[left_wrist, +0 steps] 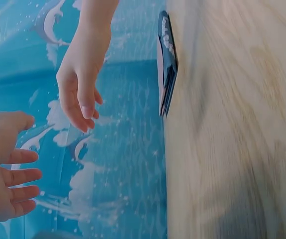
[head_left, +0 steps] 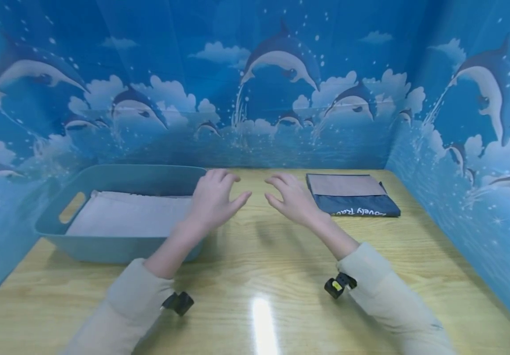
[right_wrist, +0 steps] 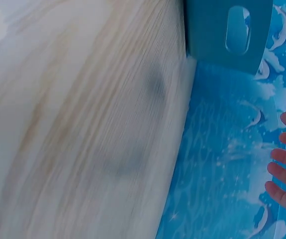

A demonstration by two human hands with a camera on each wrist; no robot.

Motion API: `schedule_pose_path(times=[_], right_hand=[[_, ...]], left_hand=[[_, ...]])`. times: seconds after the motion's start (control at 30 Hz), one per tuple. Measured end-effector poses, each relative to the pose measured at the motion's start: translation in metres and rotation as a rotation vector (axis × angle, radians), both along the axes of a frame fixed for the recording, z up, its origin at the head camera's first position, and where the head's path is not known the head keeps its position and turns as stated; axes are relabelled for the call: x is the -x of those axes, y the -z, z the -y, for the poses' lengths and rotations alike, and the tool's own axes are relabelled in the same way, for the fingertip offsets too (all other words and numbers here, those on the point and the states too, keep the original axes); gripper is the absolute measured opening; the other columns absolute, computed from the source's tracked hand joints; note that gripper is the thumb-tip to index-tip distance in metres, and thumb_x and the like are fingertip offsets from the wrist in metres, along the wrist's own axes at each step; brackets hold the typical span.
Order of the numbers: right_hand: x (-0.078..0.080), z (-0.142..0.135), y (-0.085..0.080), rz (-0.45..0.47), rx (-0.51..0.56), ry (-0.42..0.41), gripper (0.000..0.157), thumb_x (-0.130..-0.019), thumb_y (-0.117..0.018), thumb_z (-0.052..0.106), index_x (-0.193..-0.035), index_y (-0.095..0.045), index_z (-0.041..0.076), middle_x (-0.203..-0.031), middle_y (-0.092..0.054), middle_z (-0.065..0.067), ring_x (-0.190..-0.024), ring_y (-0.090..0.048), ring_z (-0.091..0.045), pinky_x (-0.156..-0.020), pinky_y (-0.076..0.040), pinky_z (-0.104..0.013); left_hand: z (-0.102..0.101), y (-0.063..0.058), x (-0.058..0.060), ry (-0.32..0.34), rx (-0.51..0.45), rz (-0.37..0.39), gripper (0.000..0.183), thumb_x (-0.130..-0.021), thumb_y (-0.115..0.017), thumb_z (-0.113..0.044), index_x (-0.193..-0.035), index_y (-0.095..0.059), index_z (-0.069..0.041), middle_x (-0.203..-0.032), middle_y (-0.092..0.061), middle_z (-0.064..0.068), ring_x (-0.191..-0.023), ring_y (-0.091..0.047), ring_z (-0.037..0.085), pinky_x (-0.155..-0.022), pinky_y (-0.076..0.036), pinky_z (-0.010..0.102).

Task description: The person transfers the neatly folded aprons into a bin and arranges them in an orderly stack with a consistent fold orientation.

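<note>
Both hands hover over the wooden table with nothing in them, palms facing each other across a gap. My left hand (head_left: 212,199) is raised by the right end of a blue-green basket (head_left: 121,249), fingers loosely bent and thumb pointing inward. Inside that basket lies a folded pale cloth (head_left: 126,214). To the right, my right hand (head_left: 294,199) hangs with relaxed fingers, just left of a folded dark navy cloth item (head_left: 352,204) with a pinkish-beige panel and white lettering. In the left wrist view this folded item (left_wrist: 167,59) appears edge-on, as a thin stack of layers.
The table (head_left: 237,286) has a light wood grain and a bright glare spot near the front. Blue curtains (head_left: 255,143) printed with dolphins enclose the back and sides. A small dark camera (head_left: 341,284) sits at the right wrist, another (head_left: 178,303) at the left.
</note>
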State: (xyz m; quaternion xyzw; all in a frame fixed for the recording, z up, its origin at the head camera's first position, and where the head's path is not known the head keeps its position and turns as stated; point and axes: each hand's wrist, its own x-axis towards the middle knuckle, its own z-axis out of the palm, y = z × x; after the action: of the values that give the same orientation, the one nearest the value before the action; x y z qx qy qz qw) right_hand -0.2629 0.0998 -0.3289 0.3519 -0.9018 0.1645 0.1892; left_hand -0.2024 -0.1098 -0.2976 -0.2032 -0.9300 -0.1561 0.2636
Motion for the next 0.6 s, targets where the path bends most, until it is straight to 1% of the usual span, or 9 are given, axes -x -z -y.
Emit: schedule_pose_path(times=[0.13, 0.27, 0.33, 0.47, 0.6], right_hand=[[0.002, -0.017, 0.003, -0.013, 0.017, 0.029, 0.035, -0.089, -0.062, 0.021, -0.119, -0.059, 0.002, -0.119, -0.056, -0.017, -0.111, -0.049, -0.034, -0.093, -0.040, -0.049], [0.005, -0.033, 0.005, -0.020, 0.026, 0.056, 0.035, -0.088, -0.063, 0.020, -0.118, -0.059, 0.000, -0.118, -0.056, -0.019, -0.110, -0.049, -0.035, -0.094, -0.039, -0.049], [0.006, -0.040, 0.005, -0.017, 0.019, 0.078, 0.036, -0.088, -0.062, 0.020, -0.118, -0.059, 0.000, -0.118, -0.056, -0.020, -0.109, -0.049, -0.035, -0.094, -0.039, -0.049], [0.007, -0.054, 0.007, -0.018, -0.008, 0.126, 0.036, -0.088, -0.062, 0.021, -0.118, -0.059, 0.000, -0.120, -0.055, -0.020, -0.111, -0.049, -0.036, -0.095, -0.039, -0.051], [0.008, -0.067, 0.010, -0.048, -0.030, 0.155, 0.037, -0.088, -0.063, 0.020, -0.118, -0.059, 0.000, -0.119, -0.056, -0.021, -0.110, -0.050, -0.036, -0.093, -0.040, -0.051]], left_hand=[[-0.015, 0.002, 0.004, 0.024, -0.010, 0.030, 0.039, -0.086, -0.065, -0.035, -0.107, -0.064, -0.002, -0.108, -0.061, 0.014, -0.106, -0.053, 0.031, -0.090, -0.043, 0.045], [-0.027, 0.006, 0.009, 0.033, 0.000, 0.070, 0.040, -0.086, -0.064, -0.036, -0.110, -0.062, -0.003, -0.109, -0.061, 0.012, -0.107, -0.053, 0.029, -0.092, -0.042, 0.043], [-0.032, 0.009, 0.013, 0.024, 0.017, 0.077, 0.040, -0.086, -0.064, -0.036, -0.111, -0.062, -0.004, -0.110, -0.061, 0.011, -0.107, -0.052, 0.029, -0.093, -0.042, 0.043], [-0.039, 0.015, 0.020, 0.002, 0.057, 0.069, 0.042, -0.085, -0.065, -0.038, -0.112, -0.061, -0.005, -0.111, -0.060, 0.011, -0.108, -0.051, 0.028, -0.096, -0.040, 0.043], [-0.043, 0.020, 0.028, -0.025, 0.108, 0.059, 0.043, -0.085, -0.064, -0.040, -0.112, -0.061, -0.006, -0.111, -0.059, 0.011, -0.108, -0.051, 0.028, -0.097, -0.038, 0.042]])
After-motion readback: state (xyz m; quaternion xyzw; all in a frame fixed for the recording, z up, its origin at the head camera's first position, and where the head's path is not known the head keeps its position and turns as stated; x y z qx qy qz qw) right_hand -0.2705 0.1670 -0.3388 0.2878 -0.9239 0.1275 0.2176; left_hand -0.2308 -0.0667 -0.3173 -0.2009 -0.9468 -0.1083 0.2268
